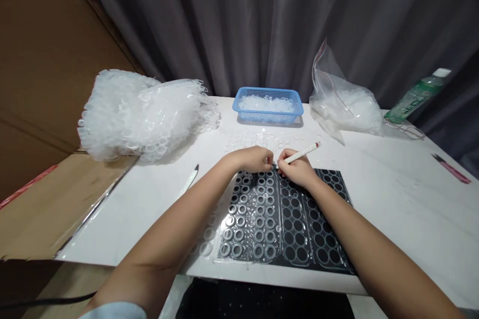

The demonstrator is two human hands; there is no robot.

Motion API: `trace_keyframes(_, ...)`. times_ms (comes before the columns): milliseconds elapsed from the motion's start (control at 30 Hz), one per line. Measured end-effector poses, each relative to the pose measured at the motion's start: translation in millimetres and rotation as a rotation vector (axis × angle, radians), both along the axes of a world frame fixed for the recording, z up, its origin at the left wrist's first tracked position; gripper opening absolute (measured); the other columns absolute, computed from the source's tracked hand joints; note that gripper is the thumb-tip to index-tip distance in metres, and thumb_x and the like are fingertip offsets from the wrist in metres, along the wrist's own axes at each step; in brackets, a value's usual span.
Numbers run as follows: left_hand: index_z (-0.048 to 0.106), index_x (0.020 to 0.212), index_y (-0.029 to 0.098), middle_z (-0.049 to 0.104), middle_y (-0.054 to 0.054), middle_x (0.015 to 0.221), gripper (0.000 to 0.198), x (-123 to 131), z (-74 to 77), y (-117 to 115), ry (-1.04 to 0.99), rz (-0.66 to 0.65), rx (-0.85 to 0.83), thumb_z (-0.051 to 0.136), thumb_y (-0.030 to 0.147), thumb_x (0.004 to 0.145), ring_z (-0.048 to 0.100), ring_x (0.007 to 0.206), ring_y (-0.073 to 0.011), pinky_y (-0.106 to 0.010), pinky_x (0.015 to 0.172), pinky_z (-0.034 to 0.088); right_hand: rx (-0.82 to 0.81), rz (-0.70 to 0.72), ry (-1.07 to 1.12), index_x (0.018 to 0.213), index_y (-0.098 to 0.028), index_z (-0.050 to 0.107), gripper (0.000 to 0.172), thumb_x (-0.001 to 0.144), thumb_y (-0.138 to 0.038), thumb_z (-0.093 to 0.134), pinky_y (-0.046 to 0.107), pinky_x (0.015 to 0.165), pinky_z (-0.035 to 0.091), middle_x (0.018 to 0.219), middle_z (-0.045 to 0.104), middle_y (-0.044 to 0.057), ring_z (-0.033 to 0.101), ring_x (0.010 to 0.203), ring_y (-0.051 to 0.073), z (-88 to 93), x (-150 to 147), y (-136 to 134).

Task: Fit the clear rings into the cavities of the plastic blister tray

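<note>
My right hand (297, 169) is closed around a white pen-shaped tool (305, 152) with a red end pointing up and right; its lower tip is hidden by the fingers. Close beside it, my left hand (258, 159) is closed, thumb and fingers curled at the far edge of a black sheet (277, 265). Whatever those fingers pinch is too small to make out. Clear plastic strips with round cells (295, 229) lie over the sheet. Pale rings (259, 236) show in the left columns, while plain black circles show through the right ones.
Behind the hands stands a blue basket (268, 118) of small clear pieces. A heap of clear plastic strips (149, 119) is at left, a zip bag (348, 104) and green bottle (419, 94) at right. A dark-tipped tool (190, 179) and pink-handled tool (452, 169) lie on the table.
</note>
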State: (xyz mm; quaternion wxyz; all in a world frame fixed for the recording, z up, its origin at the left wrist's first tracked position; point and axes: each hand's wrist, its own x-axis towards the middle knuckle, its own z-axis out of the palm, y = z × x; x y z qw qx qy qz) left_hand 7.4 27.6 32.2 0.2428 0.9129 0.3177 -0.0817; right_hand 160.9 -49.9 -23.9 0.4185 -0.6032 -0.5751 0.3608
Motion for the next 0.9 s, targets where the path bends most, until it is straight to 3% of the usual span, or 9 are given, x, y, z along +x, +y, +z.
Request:
trace_keyframes(267,0.067,0.065,0.017,0.06,-0.002,0.055,0.014,7.2,5.2,-9.1,0.003,0.014,0.071,0.054,0.02,0.068,0.049,0.052,-0.0145,-0.027,0.054,0.033,0.02,-0.005,-0.094,0.063,-0.022,0.05,0.008,0.07,-0.023,0.051,0.023,0.046,0.038,0.051,0.059,-0.003,0.054,0.047,0.014,-0.6,0.6,2.5)
trace_keyframes(700,0.065,0.069,0.015,0.058,-0.001,0.057,0.016,6.6,0.9,-4.6,-0.042,0.028,0.048,0.052,0.025,0.068,0.048,0.053,-0.0136,-0.025,0.052,0.032,-0.018,0.046,-0.125,0.066,-0.021,0.05,0.006,0.071,-0.023,0.051,0.022,0.046,0.038,0.056,0.06,-0.003,0.055,0.049,0.013,-0.8,2.2,0.4)
trace_keyframes(900,0.06,0.075,0.015,0.054,0.001,0.062,0.019,-8.6,21.8,9.7,-0.231,0.147,-0.036,0.046,0.026,0.074,0.045,0.057,-0.0114,-0.024,0.055,0.034,-0.015,0.051,-0.14,0.066,-0.021,0.051,0.005,0.07,-0.019,0.051,0.022,0.048,0.04,0.055,0.061,-0.002,0.056,0.049,0.012,3.3,1.5,2.5)
